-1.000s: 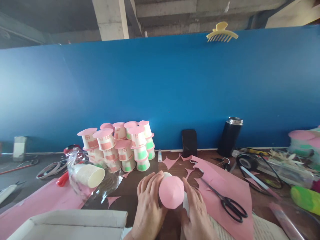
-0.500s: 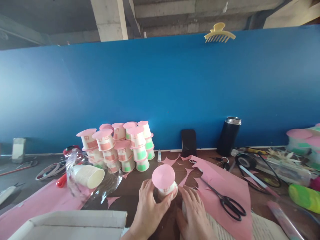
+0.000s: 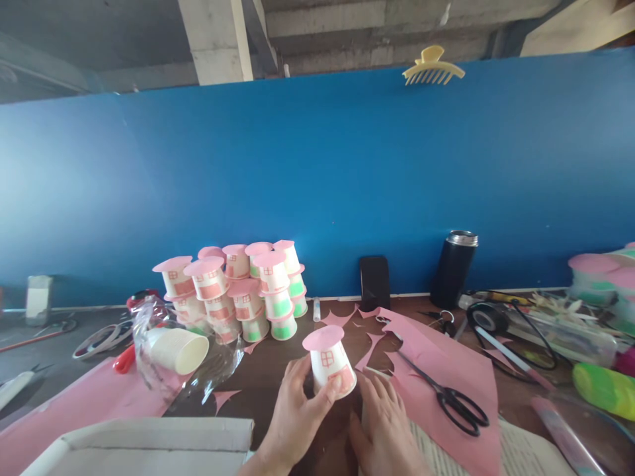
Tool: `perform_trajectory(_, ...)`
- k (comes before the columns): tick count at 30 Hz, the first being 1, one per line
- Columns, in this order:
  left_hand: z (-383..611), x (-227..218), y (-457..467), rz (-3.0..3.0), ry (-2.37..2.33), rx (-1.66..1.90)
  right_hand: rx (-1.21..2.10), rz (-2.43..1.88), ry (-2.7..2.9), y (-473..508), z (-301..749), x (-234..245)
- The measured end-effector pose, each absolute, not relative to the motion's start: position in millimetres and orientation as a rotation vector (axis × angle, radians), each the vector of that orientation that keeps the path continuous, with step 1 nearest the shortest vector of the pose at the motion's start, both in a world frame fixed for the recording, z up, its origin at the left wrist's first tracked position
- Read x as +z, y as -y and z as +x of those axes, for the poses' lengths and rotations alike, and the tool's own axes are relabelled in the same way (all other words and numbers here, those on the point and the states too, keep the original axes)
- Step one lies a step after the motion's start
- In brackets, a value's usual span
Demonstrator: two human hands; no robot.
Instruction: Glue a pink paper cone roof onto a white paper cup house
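Note:
My left hand point(image 3: 292, 416) grips an upturned white paper cup house point(image 3: 331, 367) with a pink round roof, a pink window and a pink door. It holds the cup upright just above the dark table, thumb on the front. Beside it, my right hand point(image 3: 387, 423) lies palm down on the table with fingers spread, touching the edge of the pink paper sheet point(image 3: 446, 370). Black scissors point(image 3: 446, 396) lie on that sheet to the right.
A pile of finished cup houses point(image 3: 238, 291) stands at the back left by the blue wall. A bag of plain cups point(image 3: 173, 350), a white box point(image 3: 139, 443), a phone point(image 3: 376, 283), a black flask point(image 3: 454, 268), tape and clutter surround the spot.
The cup house was tipped with its roof toward me; my left hand has turned it upright and lifted it. My right hand has let go and settled flat on the table.

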State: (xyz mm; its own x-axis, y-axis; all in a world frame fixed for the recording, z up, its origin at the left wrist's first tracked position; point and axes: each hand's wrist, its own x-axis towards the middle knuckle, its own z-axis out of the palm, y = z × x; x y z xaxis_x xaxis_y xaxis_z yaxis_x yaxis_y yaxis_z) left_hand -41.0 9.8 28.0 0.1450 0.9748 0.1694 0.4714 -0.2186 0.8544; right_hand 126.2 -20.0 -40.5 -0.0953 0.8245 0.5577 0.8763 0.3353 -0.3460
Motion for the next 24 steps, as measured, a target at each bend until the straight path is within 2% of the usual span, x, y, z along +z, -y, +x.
perform_trajectory(8,-41.6,28.8,-12.8,1.609,-1.158,1.046,-0.004,-1.544,1.916,18.1,127.3,-43.7)
perform_trajectory(16,-43.3,30.3,-14.6,1.529,-1.012,0.969,-0.073,-1.491,1.845,20.2,126.2,-45.6)
perform_trajectory(24,-43.7,18.1,-18.9,1.702,-1.302,1.032,-0.062,-1.296,1.576,28.3,113.1,-16.9)
